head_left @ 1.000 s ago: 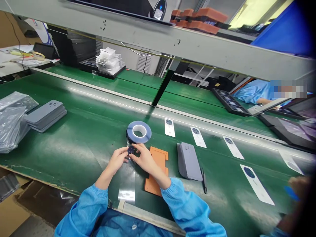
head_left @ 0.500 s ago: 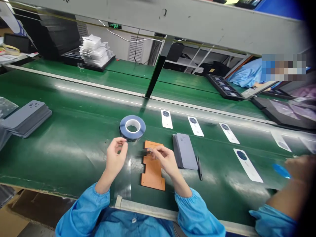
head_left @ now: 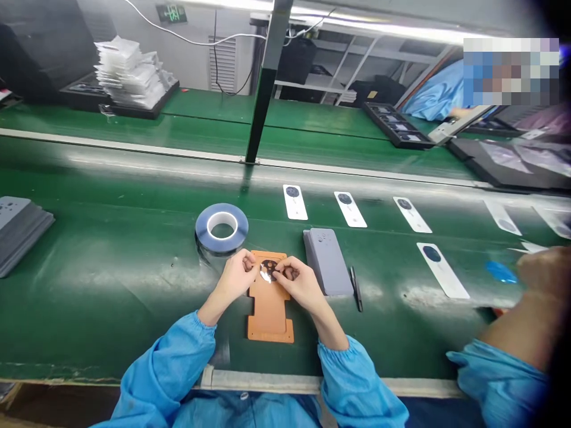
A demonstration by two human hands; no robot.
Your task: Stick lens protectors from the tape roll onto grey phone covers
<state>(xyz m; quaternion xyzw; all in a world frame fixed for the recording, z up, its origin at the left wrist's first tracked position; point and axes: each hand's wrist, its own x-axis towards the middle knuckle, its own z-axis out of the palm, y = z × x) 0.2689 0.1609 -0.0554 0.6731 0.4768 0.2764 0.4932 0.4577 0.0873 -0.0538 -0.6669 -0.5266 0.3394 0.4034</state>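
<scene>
A round, shiny black film piece (head_left: 266,271) with pale holes is held above the upper end of an orange jig (head_left: 270,306). My right hand (head_left: 300,278) pinches its right edge between thumb and fingers. My left hand (head_left: 237,273) is closed in a pinch at its left edge; the fingertips partly hide the grip. Notches cut into the jig's sides show below the hands. Behind my left hand lies a roll of blue tape (head_left: 222,228) with a white core. A stack of grey phone back panels (head_left: 329,261) stands right of the jig, with black tweezers (head_left: 356,289) beside it.
Several white panels with dark round patches, such as this one (head_left: 442,270), lie toward the right. A co-worker's hand (head_left: 542,273) is near a blue film scrap (head_left: 501,271). Another grey panel stack (head_left: 22,235) sits far left. A metal post (head_left: 263,101) rises behind the tape.
My left hand has moved right to the film piece, which now faces the camera over the jig. My right hand stays over the jig. The camera view has shifted.
</scene>
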